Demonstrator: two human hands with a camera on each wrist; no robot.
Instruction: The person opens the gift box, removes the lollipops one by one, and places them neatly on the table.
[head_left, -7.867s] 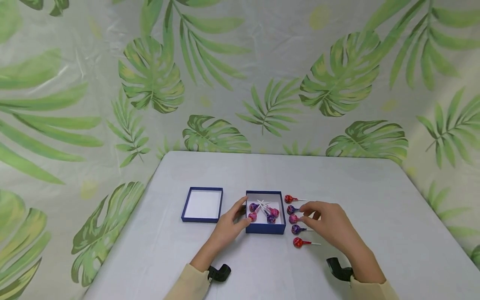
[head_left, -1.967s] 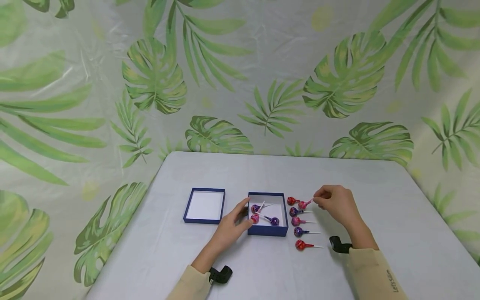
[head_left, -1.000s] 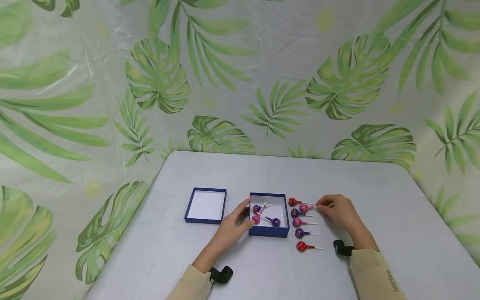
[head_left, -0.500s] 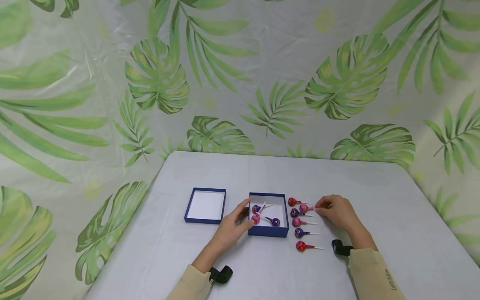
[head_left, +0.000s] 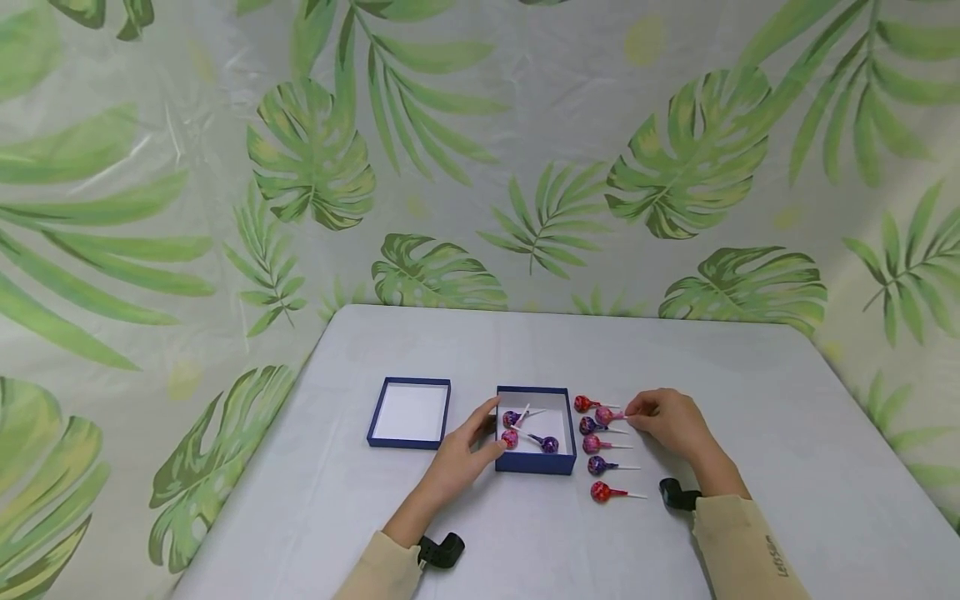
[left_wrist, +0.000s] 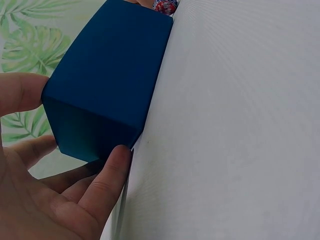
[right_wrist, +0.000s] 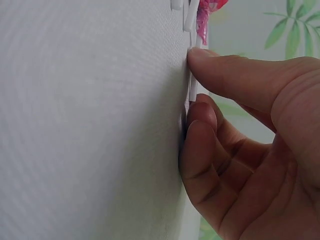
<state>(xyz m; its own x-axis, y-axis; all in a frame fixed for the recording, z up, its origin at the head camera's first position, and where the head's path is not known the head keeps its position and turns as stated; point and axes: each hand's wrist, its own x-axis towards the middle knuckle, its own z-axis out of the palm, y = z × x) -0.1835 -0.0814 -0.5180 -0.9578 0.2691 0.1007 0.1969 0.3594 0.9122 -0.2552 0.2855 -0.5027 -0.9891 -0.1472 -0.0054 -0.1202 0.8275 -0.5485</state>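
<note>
My left hand [head_left: 459, 457] grips the left side of an open blue box [head_left: 536, 468], thumb and fingers spread over it; the box's blue outer wall [left_wrist: 107, 65] fills much of the left wrist view. Inside lie a purple lollipop [head_left: 550, 445], another purple one and a pink one. To the box's right, my right hand [head_left: 670, 419] pinches the white stick of a pink lollipop [head_left: 603, 415], close to the tabletop. In the right wrist view that stick [right_wrist: 193, 90] runs between thumb and fingers. The held lollipop's head is between a red lollipop [head_left: 581, 403] and a purple lollipop [head_left: 588, 426].
Below these, a pink lollipop [head_left: 591, 443], a purple lollipop [head_left: 596, 465] and a red lollipop [head_left: 600, 492] continue the column, sticks pointing right. A blue-rimmed box lid [head_left: 408, 443] lies left of the box on the white table [head_left: 525, 550]. Leaf-printed sheeting [head_left: 536, 208] hangs behind.
Since the oldest frame, a pink lollipop has left the box and come to the column's upper end in my right hand. It has since been lowered slightly. My left hand stays at the box.
</note>
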